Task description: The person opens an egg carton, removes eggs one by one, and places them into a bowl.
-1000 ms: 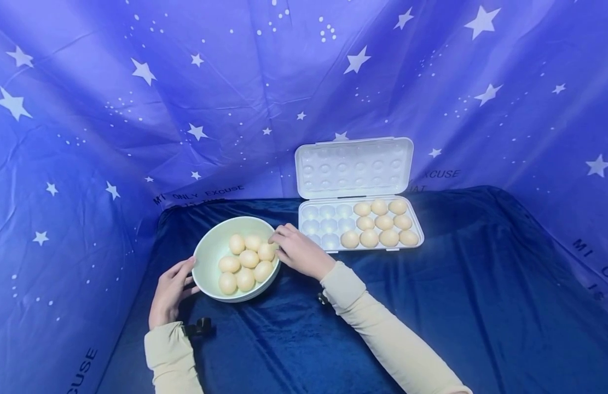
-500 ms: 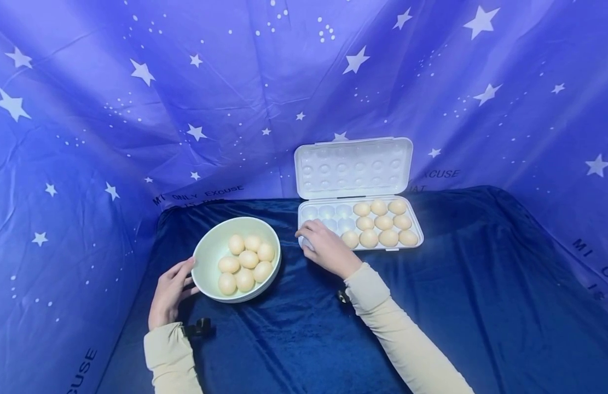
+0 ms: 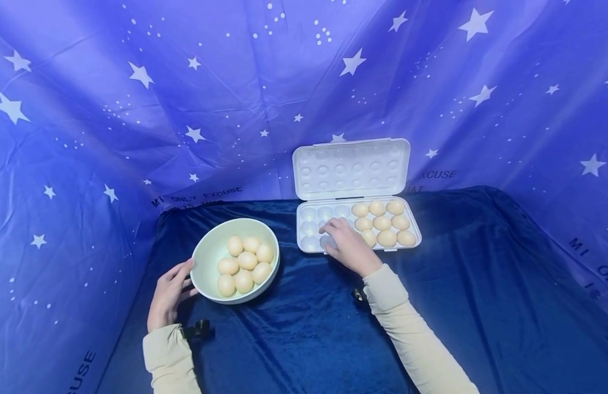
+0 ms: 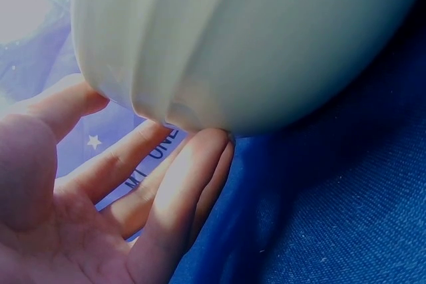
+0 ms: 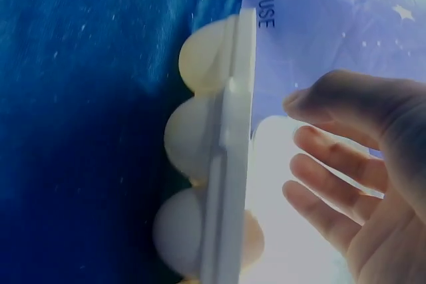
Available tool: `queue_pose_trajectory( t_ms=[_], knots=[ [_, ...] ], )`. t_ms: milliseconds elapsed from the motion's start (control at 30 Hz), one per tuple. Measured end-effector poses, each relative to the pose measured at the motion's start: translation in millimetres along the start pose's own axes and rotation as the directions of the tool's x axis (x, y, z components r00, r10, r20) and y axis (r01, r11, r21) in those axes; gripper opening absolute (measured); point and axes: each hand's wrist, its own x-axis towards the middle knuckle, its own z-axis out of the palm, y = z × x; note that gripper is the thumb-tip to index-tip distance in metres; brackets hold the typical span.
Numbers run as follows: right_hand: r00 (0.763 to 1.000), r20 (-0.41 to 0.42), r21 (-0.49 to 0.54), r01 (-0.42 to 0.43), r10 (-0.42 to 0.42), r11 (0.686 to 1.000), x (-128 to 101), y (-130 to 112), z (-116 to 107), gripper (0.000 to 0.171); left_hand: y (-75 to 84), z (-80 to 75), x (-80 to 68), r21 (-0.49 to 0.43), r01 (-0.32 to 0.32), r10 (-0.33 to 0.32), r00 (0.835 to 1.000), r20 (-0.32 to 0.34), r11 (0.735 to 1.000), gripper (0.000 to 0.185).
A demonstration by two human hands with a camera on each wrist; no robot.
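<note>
A pale green bowl (image 3: 205, 257) holding several cream eggs (image 3: 247, 261) stands at the left. My left hand (image 3: 169, 293) steadies its outer left side, thumb near the rim and fingertips lower on the wall. In the left wrist view those fingers (image 4: 176, 204) lie against the ribbed wall. My right hand (image 3: 350, 243) is over the near edge of a white egg tray (image 3: 308, 229), among its unfilled cups. In the right wrist view thumb and fingers (image 5: 333, 184) are apart with nothing between them. Brown eggs (image 3: 382, 222) fill the tray's right part; some near my hand are hidden.
The tray's hinged lid (image 3: 353, 168) stands raised behind it, near the starry blue curtain (image 3: 264, 82). Dark blue cloth (image 3: 284, 328) covers the table. Wrist cameras (image 3: 197, 330) stick out below both wrists.
My right hand has moved from the bowl's right rim to the tray's left end, then further right along its near edge. The left hand stays at the bowl.
</note>
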Motion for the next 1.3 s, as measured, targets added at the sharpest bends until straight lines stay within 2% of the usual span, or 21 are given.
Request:
queue_pose_trajectory(
  t_ms=[233, 633, 1067, 1300],
  knots=[
    [0.995, -0.007, 0.023, -0.102, 0.102, 0.995, -11.2, 18.5, 1.7, 0.029, -1.4, 0.0, 0.6, -0.007, -0.003, 0.003, 1.000, 0.000, 1.000, 0.070],
    [0.987, -0.023, 0.031, -0.161, 0.162, 0.986, -16.3, 28.1, 2.3, 0.022, -0.4, -1.1, 0.4, -0.005, 0.011, -0.011, 1.000, 0.008, 1.000, 0.071],
    [0.978, 0.010, 0.076, -0.209, 0.209, 0.975, -13.4, 30.4, 0.6, 0.010, 0.8, -1.1, -0.6, -0.011, 0.006, -0.005, 1.000, 0.014, 1.000, 0.073],
    [0.975, 0.010, 0.095, -0.223, 0.223, 0.970, -13.5, 29.9, -1.1, 0.012, -0.6, -2.5, 0.9, -0.026, 0.012, -0.012, 1.000, 0.022, 1.000, 0.070]
  ],
)
